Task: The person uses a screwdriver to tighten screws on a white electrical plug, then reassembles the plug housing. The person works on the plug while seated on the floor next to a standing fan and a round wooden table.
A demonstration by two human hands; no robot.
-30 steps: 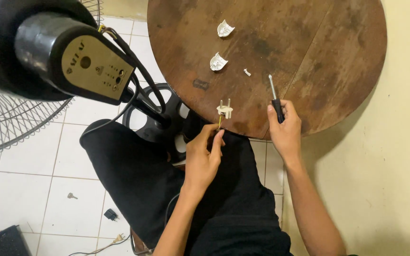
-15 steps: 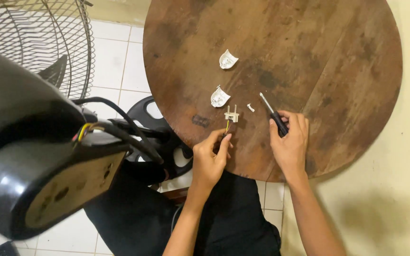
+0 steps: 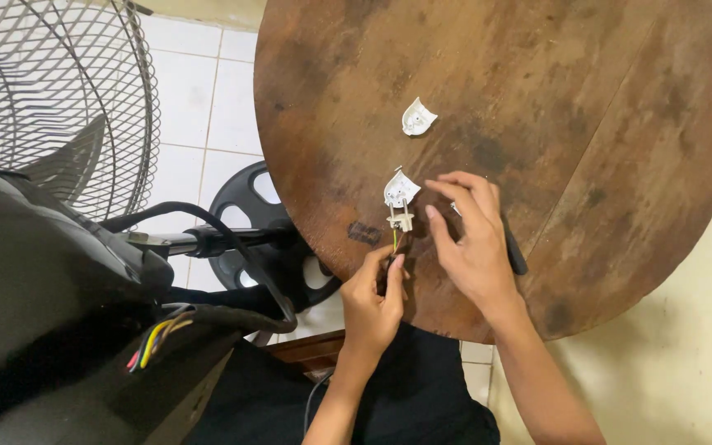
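Note:
My left hand [image 3: 377, 301] pinches a thin cable just below an opened white plug core [image 3: 400, 219] with bare pins, at the near edge of the round wooden table [image 3: 587, 124]. My right hand [image 3: 473, 241] lies palm down beside it, its fingers stretched toward the plug. A black-handled screwdriver [image 3: 515, 256] sticks out from under that palm. One white plug cover half [image 3: 400, 189] touches the core's far side. The other half [image 3: 418, 117] lies farther back on the table. A tiny screw [image 3: 397, 168] sits between them.
A standing fan fills the left side: its wire guard [image 3: 51, 99] at top left, its dark motor housing [image 3: 35, 330] with coloured wires [image 3: 154, 339] close to the camera, and its black base [image 3: 249, 222] on the white tiled floor. My dark-clothed lap is below the table edge.
My right hand has moved left with the screwdriver, and its fingers now reach toward the plug. The view has shifted, so the fan housing sits lower on the left. My left hand keeps its hold.

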